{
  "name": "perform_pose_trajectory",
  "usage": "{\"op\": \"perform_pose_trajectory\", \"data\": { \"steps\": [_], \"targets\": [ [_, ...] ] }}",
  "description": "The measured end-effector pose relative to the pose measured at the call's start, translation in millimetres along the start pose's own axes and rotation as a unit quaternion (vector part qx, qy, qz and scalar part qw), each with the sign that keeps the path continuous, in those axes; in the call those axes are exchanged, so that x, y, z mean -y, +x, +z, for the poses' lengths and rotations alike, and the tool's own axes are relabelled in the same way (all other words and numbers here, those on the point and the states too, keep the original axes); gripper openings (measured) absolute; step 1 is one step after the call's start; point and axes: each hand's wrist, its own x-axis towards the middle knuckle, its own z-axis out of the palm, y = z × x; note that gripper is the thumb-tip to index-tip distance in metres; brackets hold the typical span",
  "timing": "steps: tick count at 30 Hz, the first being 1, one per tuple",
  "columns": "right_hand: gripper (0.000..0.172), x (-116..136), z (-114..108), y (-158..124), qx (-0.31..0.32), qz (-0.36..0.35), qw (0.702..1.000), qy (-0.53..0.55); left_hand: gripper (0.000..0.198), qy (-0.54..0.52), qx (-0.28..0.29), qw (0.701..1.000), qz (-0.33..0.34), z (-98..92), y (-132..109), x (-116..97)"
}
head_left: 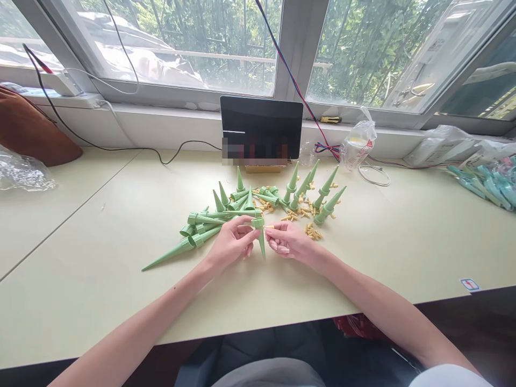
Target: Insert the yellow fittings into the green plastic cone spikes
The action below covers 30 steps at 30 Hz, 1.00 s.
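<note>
Between the fingers of my left hand (234, 242) is a green plastic watering spike (261, 242), its ribbed collar up and its point down. My right hand (288, 239) pinches a small yellow plastic piece (269, 227) close to the spike's collar; whether the two touch I cannot tell. Beyond my hands lies a heap of green spikes (207, 219), some on their sides and some standing. Further right, several spikes (329, 205) stand points up with yellow pieces sticking out of their sides. Loose yellow pieces (313, 232) are scattered among them.
A tablet (262, 126) leans on a small cardboard stand (263, 169) by the window. Black cable (161, 156) runs along the back left. A plastic bag (358, 141), a coiled white cable (374, 176) and packs of teal items (484, 185) lie toward the right on the pale table (100, 279).
</note>
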Motion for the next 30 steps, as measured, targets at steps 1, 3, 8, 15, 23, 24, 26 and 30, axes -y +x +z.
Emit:
{"op": "perform_pose_trajectory", "data": {
  "steps": [1, 3, 8, 15, 23, 24, 26, 30],
  "targets": [
    [0.034, 0, 0, 0, -0.002, -0.001, 1.0, -0.007, 0.031, 0.0, 0.001, 1.0, -0.007, -0.2, 0, 0],
    [0.034, 0, 0, 0, -0.005, -0.007, 1.0, -0.023, 0.03, 0.002, 0.004, 1.0, -0.019, -0.4, -1, -1],
    [0.033, -2, 0, 0, -0.005, -0.054, 0.993, -0.1, 0.033, -0.009, 0.004, 0.999, -0.049, -2.6, 0, -1],
    [0.033, -5, 2, -3, -0.03, -0.097, 0.96, -0.261, 0.037, -0.071, 0.027, 0.993, -0.091, -9.5, 3, 1],
    [0.028, -12, -1, 0, -0.084, -0.236, 0.846, -0.471, 0.037, -0.129, 0.032, 0.98, -0.146, -11.3, 4, -5],
    [0.028, -13, -2, 1, -0.091, -0.26, 0.82, -0.502, 0.036, -0.138, 0.035, 0.978, -0.152, -11.7, 5, -5],
    [0.029, -14, -3, 2, -0.102, -0.291, 0.772, -0.556, 0.034, -0.16, 0.043, 0.973, -0.161, -12.5, 5, -6],
    [0.03, -13, -3, 1, -0.106, -0.311, 0.725, -0.605, 0.032, -0.201, 0.056, 0.964, -0.167, -13.7, 6, -7]
  ]
}}
